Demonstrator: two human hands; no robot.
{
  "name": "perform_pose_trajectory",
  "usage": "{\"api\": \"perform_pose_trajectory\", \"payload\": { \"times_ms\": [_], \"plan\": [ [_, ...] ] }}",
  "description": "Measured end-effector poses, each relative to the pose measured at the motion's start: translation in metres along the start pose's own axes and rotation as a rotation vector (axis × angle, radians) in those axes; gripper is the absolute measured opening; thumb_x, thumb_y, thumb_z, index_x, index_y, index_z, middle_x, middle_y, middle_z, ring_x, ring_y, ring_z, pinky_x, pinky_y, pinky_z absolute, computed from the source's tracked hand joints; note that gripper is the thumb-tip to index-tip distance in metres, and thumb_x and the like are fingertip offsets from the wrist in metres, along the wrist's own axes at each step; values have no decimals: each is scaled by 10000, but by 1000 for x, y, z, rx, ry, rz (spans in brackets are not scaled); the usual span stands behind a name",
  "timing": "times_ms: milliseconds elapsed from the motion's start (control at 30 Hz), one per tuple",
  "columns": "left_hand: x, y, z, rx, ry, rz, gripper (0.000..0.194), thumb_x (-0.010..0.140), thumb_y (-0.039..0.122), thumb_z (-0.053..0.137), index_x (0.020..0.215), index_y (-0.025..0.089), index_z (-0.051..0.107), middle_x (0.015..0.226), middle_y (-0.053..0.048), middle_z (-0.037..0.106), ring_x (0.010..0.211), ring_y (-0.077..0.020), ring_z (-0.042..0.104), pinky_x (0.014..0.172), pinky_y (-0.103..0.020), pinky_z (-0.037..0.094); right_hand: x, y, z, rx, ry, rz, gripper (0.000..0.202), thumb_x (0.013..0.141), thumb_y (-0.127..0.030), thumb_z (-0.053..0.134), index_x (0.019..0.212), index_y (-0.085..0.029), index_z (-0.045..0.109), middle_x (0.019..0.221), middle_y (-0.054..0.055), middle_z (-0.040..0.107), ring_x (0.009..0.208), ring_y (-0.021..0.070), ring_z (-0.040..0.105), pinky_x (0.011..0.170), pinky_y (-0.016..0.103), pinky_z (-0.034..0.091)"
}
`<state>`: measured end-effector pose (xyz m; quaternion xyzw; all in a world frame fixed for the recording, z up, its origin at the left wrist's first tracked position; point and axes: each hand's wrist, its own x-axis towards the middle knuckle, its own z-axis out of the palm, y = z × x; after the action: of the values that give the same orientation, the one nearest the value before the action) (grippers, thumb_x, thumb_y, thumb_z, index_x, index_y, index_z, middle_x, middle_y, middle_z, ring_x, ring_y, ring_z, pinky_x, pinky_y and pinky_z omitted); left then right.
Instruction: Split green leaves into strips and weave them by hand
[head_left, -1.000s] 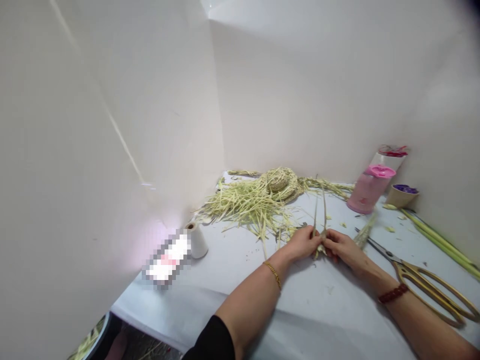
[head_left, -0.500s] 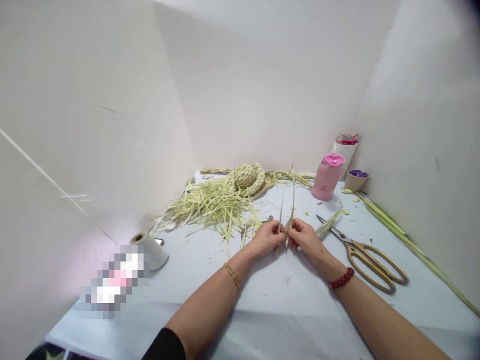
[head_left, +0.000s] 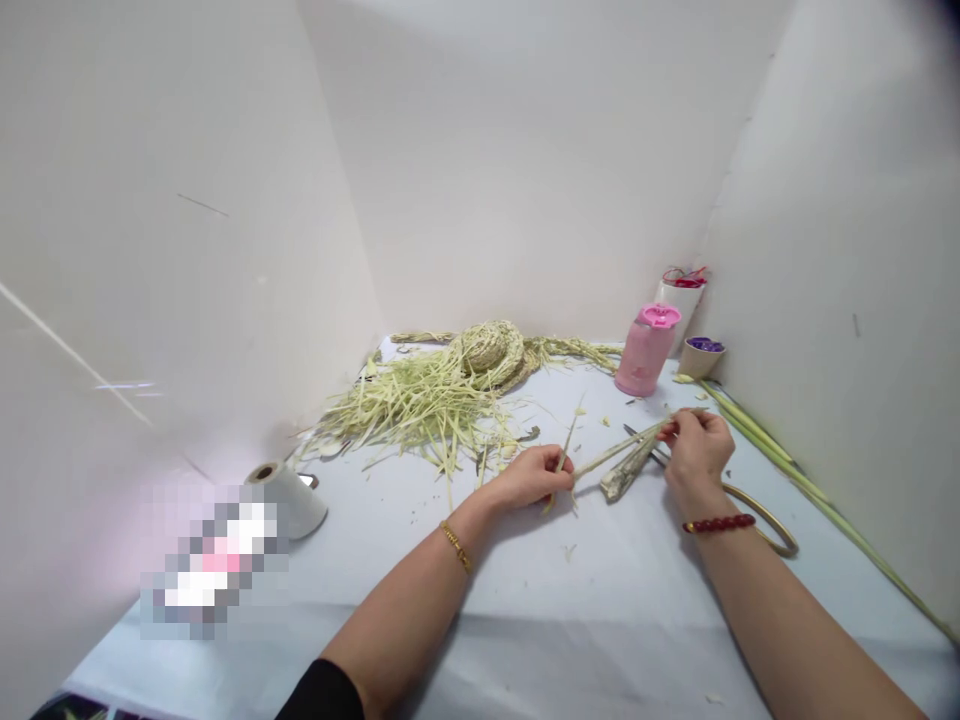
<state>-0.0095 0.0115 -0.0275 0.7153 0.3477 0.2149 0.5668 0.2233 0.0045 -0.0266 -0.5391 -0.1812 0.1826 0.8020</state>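
My left hand [head_left: 534, 476] is closed, pinching a thin straw strip [head_left: 573, 428] that sticks up past the fingers. A second pale plant strip [head_left: 609, 457] runs from my left fingertips across to my right hand [head_left: 699, 452], which pinches its far end. Just under that strip lies a wider piece of dried stalk [head_left: 628, 472] on the table. Gold-handled scissors [head_left: 780, 530] rest beneath my right hand and wrist, which hide much of them.
A heap of loose straw [head_left: 416, 405] and a woven straw coil [head_left: 491, 350] lie at the back left. Behind my right hand stand a pink bottle [head_left: 645, 355] and a small purple-filled cup [head_left: 702, 358]. Green stalks [head_left: 802, 475] line the right wall; a white thread cone [head_left: 292, 500] stands left.
My right hand has moved right and away from my left, drawing one strip out between them. It now covers part of the scissors. My left hand has hardly moved.
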Motion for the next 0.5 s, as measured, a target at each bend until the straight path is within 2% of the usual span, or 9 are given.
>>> {"api": "perform_pose_trajectory", "payload": {
  "times_ms": [133, 200, 267, 333, 367, 400, 467, 500],
  "plan": [
    [1, 5, 0, -67, -29, -26, 104, 648, 184, 563, 736, 180, 508, 578, 48, 462, 440, -63, 442, 423, -189, 322, 16, -8, -7, 28, 26, -54, 183, 602, -236, 542, 744, -225, 426, 579, -84, 454, 448, 74, 463, 412, 200, 460],
    [2, 5, 0, -93, -58, -48, 117, 642, 188, 581, 734, 180, 509, 564, 53, 458, 428, -60, 432, 415, -188, 307, 24, -13, -12, 55, 80, -58, 176, 619, -226, 531, 750, -226, 414, 596, -76, 468, 446, 74, 461, 399, 196, 446],
    [3, 6, 1, -133, -32, -69, 139, 640, 198, 601, 741, 181, 507, 562, 60, 453, 424, -55, 419, 412, -184, 299, 25, -17, -14, 82, 158, -46, 165, 645, -215, 519, 770, -228, 412, 636, -65, 490, 452, 70, 469, 399, 193, 443],
    [5, 8, 2, -204, 41, -81, 167, 649, 218, 618, 757, 184, 495, 592, 62, 460, 435, -47, 408, 428, -179, 322, 14, -19, -11, 61, 166, -15, 149, 681, -226, 518, 797, -229, 424, 670, -59, 502, 447, 64, 463, 386, 186, 431],
    [5, 9, 2, -250, 75, -80, 182, 656, 230, 626, 765, 185, 486, 616, 62, 463, 451, -43, 408, 447, -177, 345, 4, -19, -7, 29, 89, 27, 155, 692, -239, 534, 811, -230, 434, 678, -57, 512, 437, 63, 456, 364, 180, 406],
    [6, 10, 2, -295, 104, -74, 195, 662, 239, 633, 768, 186, 479, 639, 61, 462, 470, -41, 411, 468, -175, 363, -9, -18, -2, -33, -59, 93, 149, 705, -267, 554, 806, -226, 452, 668, -50, 523, 428, 66, 453, 341, 178, 379],
    [5, 12, 2, -353, 140, -49, 207, 666, 246, 644, 761, 183, 471, 659, 61, 448, 506, -39, 417, 498, -168, 373, -37, -14, 8, -195, -505, 217, 192, 729, -366, 603, 763, -201, 511, 700, -2, 582, 460, 87, 498, 325, 190, 369],
    [5, 12, 2, -359, 148, -32, 207, 668, 245, 647, 757, 182, 471, 655, 61, 442, 514, -41, 419, 498, -165, 362, -50, -12, 12, -246, -671, 250, 239, 737, -417, 612, 754, -190, 538, 748, 21, 610, 493, 101, 532, 326, 196, 378]
  ]
}}
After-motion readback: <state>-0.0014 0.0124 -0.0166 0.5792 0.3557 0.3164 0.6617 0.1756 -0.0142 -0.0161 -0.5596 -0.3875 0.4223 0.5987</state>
